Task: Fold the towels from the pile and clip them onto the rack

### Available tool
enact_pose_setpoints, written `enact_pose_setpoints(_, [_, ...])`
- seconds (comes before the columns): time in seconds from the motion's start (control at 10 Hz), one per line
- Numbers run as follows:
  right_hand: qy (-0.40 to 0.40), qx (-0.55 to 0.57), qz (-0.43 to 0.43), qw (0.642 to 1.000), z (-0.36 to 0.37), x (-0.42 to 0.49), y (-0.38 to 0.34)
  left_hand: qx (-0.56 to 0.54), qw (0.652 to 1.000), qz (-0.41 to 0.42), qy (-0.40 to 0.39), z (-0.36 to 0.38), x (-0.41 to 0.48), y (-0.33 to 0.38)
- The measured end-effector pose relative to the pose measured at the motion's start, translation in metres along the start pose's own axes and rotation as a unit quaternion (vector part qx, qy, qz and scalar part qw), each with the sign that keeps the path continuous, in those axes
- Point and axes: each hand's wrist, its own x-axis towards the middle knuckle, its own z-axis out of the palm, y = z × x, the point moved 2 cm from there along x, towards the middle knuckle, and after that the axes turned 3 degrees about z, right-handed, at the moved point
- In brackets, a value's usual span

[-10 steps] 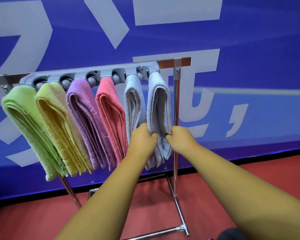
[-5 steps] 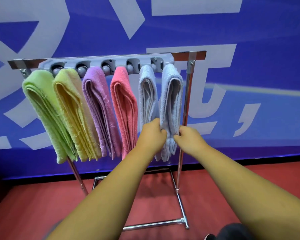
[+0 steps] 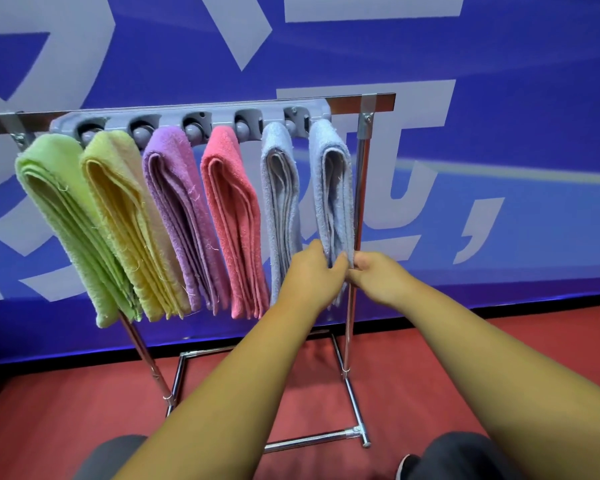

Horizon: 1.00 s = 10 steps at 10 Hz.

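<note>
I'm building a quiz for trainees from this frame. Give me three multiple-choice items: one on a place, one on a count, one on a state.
1. Which colour of towel hangs at the far left of the rack? A green, B pink, C purple
2. How many towels hang on it? A four, B six, C eight
3. The left hand and right hand are: A flat and open, B pinching cloth, C curled, holding nothing

Key:
1 A: the green towel is at the left end.
2 B: six hang side by side.
3 B: both pinch the rightmost pale blue towel near its lower end.
</note>
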Motion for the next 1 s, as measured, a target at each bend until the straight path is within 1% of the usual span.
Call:
enact_pose_setpoints(0.1, [0.009, 0.010, 0.001, 1.000, 0.002, 0.001, 0.003, 0.040, 0.999, 0.002, 0.015, 0.000, 0.001, 0.005])
enact_pose_setpoints(0.2, [0.029, -0.024, 0.003, 0.999, 0.003, -0.001, 0.005, 0.042, 0.998, -0.023, 0.032, -0.003, 0.000, 0.008])
enact_pose_setpoints(0.3, [0.065, -0.083, 0.011, 0.994, 0.008, -0.003, 0.007, 0.027, 0.998, -0.034, 0.047, -0.005, -0.003, 0.005])
enact_pose_setpoints(0.4, [0.068, -0.093, 0.022, 0.993, 0.010, -0.001, 0.010, 0.017, 0.998, -0.026, 0.051, -0.007, -0.006, 0.004])
enact_pose_setpoints(0.5, [0.064, -0.097, 0.012, 0.993, 0.013, 0.000, 0.006, 0.011, 0.998, -0.023, 0.050, -0.008, -0.006, 0.000])
enact_pose_setpoints(0.7, [0.039, -0.085, -0.001, 0.996, 0.019, -0.006, 0.003, 0.007, 0.999, -0.020, 0.042, -0.006, -0.003, -0.007])
enact_pose_setpoints(0.9, [0.026, -0.021, -0.004, 0.999, 0.005, -0.016, -0.009, 0.017, 0.999, -0.006, 0.043, -0.026, -0.007, -0.005])
enact_pose_setpoints(1.0, [0.051, 0.003, -0.009, 0.999, -0.014, -0.022, -0.032, -0.001, 0.998, 0.006, 0.056, -0.049, -0.007, 0.009])
